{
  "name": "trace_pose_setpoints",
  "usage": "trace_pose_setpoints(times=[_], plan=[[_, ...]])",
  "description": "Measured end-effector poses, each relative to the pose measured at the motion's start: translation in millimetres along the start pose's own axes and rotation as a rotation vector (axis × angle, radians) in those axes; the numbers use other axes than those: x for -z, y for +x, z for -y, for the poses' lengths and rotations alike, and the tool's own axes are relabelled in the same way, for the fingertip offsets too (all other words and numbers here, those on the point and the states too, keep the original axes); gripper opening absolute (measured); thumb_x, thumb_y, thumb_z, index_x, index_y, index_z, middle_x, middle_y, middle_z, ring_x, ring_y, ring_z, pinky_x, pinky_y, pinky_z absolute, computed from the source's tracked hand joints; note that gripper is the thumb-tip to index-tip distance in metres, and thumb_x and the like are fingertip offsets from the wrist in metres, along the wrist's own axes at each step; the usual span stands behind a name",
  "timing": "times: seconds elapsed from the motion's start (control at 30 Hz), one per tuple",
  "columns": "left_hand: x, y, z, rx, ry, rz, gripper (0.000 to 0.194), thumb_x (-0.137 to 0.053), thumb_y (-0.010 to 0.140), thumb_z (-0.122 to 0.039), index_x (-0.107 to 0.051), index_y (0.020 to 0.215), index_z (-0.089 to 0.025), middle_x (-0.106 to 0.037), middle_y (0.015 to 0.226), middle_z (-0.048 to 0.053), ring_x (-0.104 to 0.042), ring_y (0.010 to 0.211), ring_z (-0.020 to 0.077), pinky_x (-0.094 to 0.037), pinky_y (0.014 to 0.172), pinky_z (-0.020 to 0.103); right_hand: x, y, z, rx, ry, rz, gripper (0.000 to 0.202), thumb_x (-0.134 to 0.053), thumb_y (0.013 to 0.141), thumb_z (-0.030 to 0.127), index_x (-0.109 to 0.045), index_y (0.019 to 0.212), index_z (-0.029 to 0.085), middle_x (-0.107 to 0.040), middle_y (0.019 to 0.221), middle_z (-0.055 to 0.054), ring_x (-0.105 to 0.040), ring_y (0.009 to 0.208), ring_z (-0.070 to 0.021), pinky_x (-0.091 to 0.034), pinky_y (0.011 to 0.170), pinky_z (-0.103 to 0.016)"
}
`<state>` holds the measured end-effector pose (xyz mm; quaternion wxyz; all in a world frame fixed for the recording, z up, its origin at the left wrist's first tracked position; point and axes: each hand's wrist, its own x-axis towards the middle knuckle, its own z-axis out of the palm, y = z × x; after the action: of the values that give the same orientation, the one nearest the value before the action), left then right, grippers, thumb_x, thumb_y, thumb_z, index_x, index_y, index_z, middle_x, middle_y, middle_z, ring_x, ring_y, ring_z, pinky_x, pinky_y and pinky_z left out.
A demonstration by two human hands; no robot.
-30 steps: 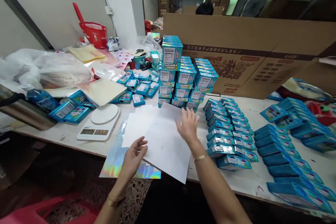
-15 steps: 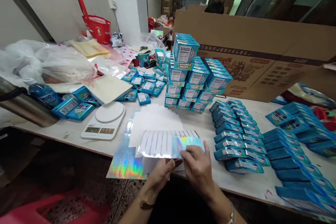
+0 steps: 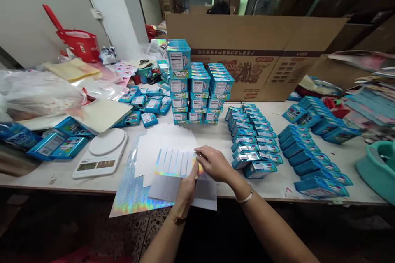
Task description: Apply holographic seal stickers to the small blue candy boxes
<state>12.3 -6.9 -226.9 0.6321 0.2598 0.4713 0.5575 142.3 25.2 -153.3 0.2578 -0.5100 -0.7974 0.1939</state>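
Observation:
A holographic sticker sheet [image 3: 173, 162] with several pale strips lies across my left hand's fingertips, above a stack of white sheets [image 3: 203, 193]. My left hand [image 3: 187, 185] is closed on its lower right part. At the sheet's right edge, the fingers of my right hand [image 3: 211, 162] are pinched together; what they hold is too small to make out. More white sheets [image 3: 145, 152] and a shiny holographic sheet [image 3: 129, 197] spread to the left at the table's front edge.
Stacked blue boxes [image 3: 180, 86] stand behind the sheets, and rows of blue packs [image 3: 247, 144] to the right. A white scale [image 3: 105, 152] is at left, a teal basin [image 3: 376, 168] at far right. A large carton [image 3: 262, 37] stands behind.
The view has swung to the right. My right hand has moved from over the sheet to its right edge. The folded-over shiny part at the right no longer shows.

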Motion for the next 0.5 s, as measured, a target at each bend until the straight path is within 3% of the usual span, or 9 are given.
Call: trace_pose_setpoints(times=[0.1, 0.2, 0.3, 0.4, 0.5], plan=[[-8.4, 16.3, -1.9, 0.028, -0.056, -0.091, 0.055, -0.072, 0.083, -0.051, -0.064, 0.127, -0.020, -0.057, 0.146, 0.010, -0.049, 0.139, 0.0277, -0.041, 0.117, 0.037, -10.7, 15.5, -13.6, -0.062, 0.147, -0.042, 0.023, -0.058, 0.092, 0.018, -0.073, 0.109, 0.020, -0.075, 0.108, -0.006, -0.069, 0.100, -0.0207, -0.053, 0.089, -0.033], [-7.3, 22.5, -5.9, 0.070, 0.071, -0.148, 0.052, -0.067, 0.087, -0.052, -0.064, 0.128, -0.019, -0.059, 0.145, 0.009, -0.047, 0.141, 0.0282, -0.040, 0.118, 0.037, -22.9, 15.7, -27.2, -0.043, 0.213, -0.087, 0.022, -0.060, 0.091, 0.019, -0.073, 0.109, 0.021, -0.075, 0.106, -0.005, -0.071, 0.098, -0.0196, -0.054, 0.087, -0.031], [-1.3, 19.1, -5.8, 0.007, 0.231, -0.139, 0.049, -0.063, 0.091, -0.050, -0.063, 0.131, -0.021, -0.059, 0.145, 0.005, -0.040, 0.146, 0.0262, -0.032, 0.122, 0.036, -32.2, 8.0, -35.8, 0.061, 0.199, -0.152, 0.024, -0.057, 0.095, 0.022, -0.072, 0.113, 0.023, -0.074, 0.099, -0.005, -0.070, 0.093, -0.0192, -0.055, 0.083, -0.031], [2.2, 13.0, -1.4, -0.054, 0.287, -0.137, 0.051, -0.060, 0.093, -0.046, -0.059, 0.138, -0.020, -0.049, 0.154, 0.005, -0.034, 0.149, 0.0241, -0.025, 0.124, 0.035, -36.3, 0.9, -36.5, 0.169, 0.206, -0.221, 0.024, -0.053, 0.098, 0.021, -0.071, 0.113, 0.024, -0.073, 0.097, -0.006, -0.069, 0.090, -0.0188, -0.055, 0.079, -0.030], [1.7, 8.7, 1.3, -0.079, 0.321, -0.109, 0.052, -0.059, 0.094, -0.042, -0.057, 0.140, -0.019, -0.041, 0.158, 0.004, -0.031, 0.150, 0.0223, -0.023, 0.125, 0.034, -34.7, -0.9, -32.0, 0.144, 0.265, -0.237, 0.020, -0.054, 0.096, 0.018, -0.069, 0.107, 0.024, -0.072, 0.098, -0.005, -0.068, 0.091, -0.0185, -0.055, 0.080, -0.030]])
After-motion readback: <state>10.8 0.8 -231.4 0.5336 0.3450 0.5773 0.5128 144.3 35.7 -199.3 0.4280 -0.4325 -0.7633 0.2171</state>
